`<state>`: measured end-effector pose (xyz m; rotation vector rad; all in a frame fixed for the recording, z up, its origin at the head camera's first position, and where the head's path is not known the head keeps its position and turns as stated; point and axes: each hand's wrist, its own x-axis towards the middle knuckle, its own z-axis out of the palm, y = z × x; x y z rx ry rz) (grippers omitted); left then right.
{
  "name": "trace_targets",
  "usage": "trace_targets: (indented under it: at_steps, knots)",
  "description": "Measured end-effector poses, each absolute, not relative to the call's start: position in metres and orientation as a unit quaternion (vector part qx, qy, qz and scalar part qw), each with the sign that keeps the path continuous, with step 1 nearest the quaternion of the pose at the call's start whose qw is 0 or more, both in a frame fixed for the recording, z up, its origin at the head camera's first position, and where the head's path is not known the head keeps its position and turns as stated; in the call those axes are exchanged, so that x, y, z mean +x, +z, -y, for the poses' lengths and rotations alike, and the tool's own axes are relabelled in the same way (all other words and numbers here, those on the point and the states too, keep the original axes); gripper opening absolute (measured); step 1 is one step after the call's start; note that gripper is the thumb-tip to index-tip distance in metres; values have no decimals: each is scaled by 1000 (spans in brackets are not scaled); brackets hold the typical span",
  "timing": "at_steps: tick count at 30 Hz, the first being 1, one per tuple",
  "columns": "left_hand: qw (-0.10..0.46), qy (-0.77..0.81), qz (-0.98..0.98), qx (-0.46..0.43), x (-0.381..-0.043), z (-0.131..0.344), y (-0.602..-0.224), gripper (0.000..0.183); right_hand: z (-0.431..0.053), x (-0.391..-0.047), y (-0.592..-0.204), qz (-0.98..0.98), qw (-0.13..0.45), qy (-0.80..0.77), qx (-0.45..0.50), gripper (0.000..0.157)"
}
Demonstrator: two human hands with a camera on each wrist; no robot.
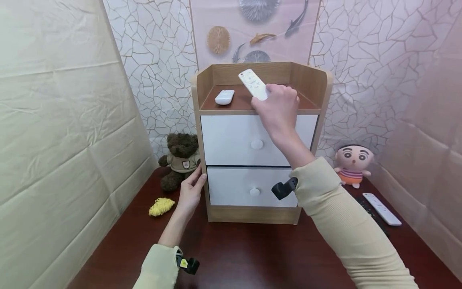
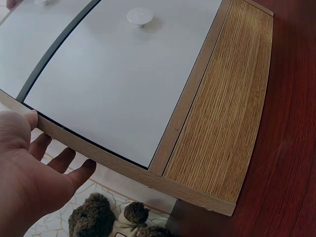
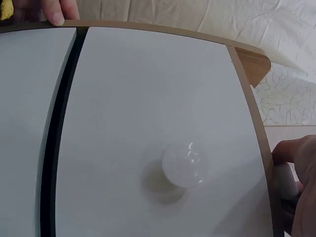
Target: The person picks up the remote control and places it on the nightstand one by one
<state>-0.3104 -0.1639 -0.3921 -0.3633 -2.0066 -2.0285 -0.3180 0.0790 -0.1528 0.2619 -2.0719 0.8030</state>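
Note:
My right hand (image 1: 278,107) pinches a white remote control (image 1: 253,83) by its lower end, over the top shelf of a small wooden cabinet (image 1: 252,214). In the right wrist view, only part of that remote (image 3: 285,181) shows beside the fingers. Left of it on the shelf lies a white rounded handset (image 1: 224,97), apparently another remote. My left hand (image 1: 191,194) touches the cabinet's left side, with the thumb on the front edge and fairly straight fingers along the side panel (image 2: 113,165). Both white drawers, upper (image 1: 231,138) and lower (image 1: 231,184), have round knobs.
A brown teddy bear (image 1: 182,158) sits left of the cabinet, behind a yellow yarn bundle (image 1: 161,206). On the right are a plush doll (image 1: 351,164), a white remote (image 1: 381,208) and a black remote (image 1: 373,212) partly behind my sleeve. Cloth walls flank the dark red table (image 1: 238,257).

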Motion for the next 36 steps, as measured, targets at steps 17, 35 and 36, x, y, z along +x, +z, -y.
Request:
trace_targets:
  at_steps: [17,35,36]
  knots:
    - [123,-706,684,-132,-309,165,-390,54,-77,-322,-141,907,349,230,50,40]
    - [115,-707,685,-134,-308,167,-389,53,-90,-311,-144,873,305,362,119,42]
    - [115,-706,685,-135,-309,167,-389,53,-91,-311,-144,871,301,368,122,41]
